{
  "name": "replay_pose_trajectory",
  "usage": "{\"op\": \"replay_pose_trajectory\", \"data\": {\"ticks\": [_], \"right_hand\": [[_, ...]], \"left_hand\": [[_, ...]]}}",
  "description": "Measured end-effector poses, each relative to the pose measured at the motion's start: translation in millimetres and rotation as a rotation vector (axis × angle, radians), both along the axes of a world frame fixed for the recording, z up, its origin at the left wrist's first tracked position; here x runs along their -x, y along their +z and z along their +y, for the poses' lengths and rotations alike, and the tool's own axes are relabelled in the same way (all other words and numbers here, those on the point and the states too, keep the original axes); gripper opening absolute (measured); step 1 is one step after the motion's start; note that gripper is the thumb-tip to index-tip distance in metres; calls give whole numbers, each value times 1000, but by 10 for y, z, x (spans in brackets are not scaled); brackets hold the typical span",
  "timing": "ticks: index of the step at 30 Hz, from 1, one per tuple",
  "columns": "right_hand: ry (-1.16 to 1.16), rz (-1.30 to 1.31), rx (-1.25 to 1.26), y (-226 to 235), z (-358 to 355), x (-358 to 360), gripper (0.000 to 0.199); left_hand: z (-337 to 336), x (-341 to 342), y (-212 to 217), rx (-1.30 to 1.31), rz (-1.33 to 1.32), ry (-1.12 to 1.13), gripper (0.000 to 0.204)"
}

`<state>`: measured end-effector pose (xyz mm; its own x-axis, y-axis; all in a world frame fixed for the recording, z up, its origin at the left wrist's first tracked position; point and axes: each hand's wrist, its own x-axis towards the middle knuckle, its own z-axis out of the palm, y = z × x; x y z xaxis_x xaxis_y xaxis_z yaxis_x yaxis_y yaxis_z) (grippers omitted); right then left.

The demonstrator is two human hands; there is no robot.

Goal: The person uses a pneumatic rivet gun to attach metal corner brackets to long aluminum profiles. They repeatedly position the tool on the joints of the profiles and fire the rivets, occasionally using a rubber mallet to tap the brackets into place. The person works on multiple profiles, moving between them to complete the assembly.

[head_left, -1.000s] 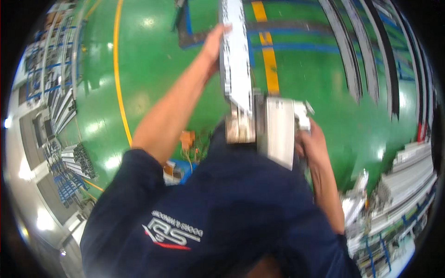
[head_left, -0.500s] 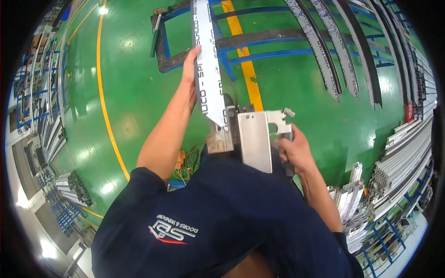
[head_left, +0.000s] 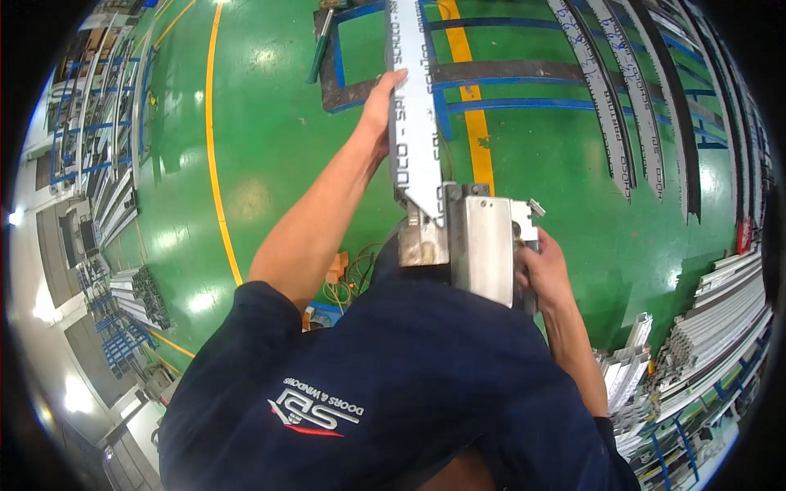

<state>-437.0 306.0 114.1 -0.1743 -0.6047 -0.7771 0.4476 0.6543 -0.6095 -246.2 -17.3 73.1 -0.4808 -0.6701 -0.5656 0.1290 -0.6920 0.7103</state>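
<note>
A long profile bar (head_left: 415, 106), faced with white printed film, runs away from me, its angled near end at a metal machine. My left hand (head_left: 381, 110) is closed round the bar's left side, thumb on top and the other fingers hidden beneath. The machine has a silver box-shaped housing (head_left: 485, 254) and a worn metal block (head_left: 423, 247) just below the bar's end. At the housing's right side my right hand (head_left: 542, 270) is wrapped round a dark handle (head_left: 524, 296), beside a notched metal plate (head_left: 522, 214).
A blue-framed rack (head_left: 512, 105) with dark padding stands ahead, a green-handled hammer (head_left: 320, 51) on its left corner. Several long profiles (head_left: 610, 106) lie at the right. Stacked profiles (head_left: 696, 344) fill the lower right. Orange cables (head_left: 348, 286) lie near my left elbow.
The view has shifted, so the scene sits further right in the picture. My right hand and the notched plate are closer to the housing. My left hand keeps its hold on the bar.
</note>
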Motion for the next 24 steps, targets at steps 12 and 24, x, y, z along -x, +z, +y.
{"op": "replay_pose_trajectory", "data": {"ticks": [12,24], "right_hand": [[23,44,122,103,-17,48,22],[151,133,-14,191,82,175,37]], "left_hand": [[175,-142,-37,-125,-48,-77,51],[152,-61,-114,-108,-10,-74,59]]}}
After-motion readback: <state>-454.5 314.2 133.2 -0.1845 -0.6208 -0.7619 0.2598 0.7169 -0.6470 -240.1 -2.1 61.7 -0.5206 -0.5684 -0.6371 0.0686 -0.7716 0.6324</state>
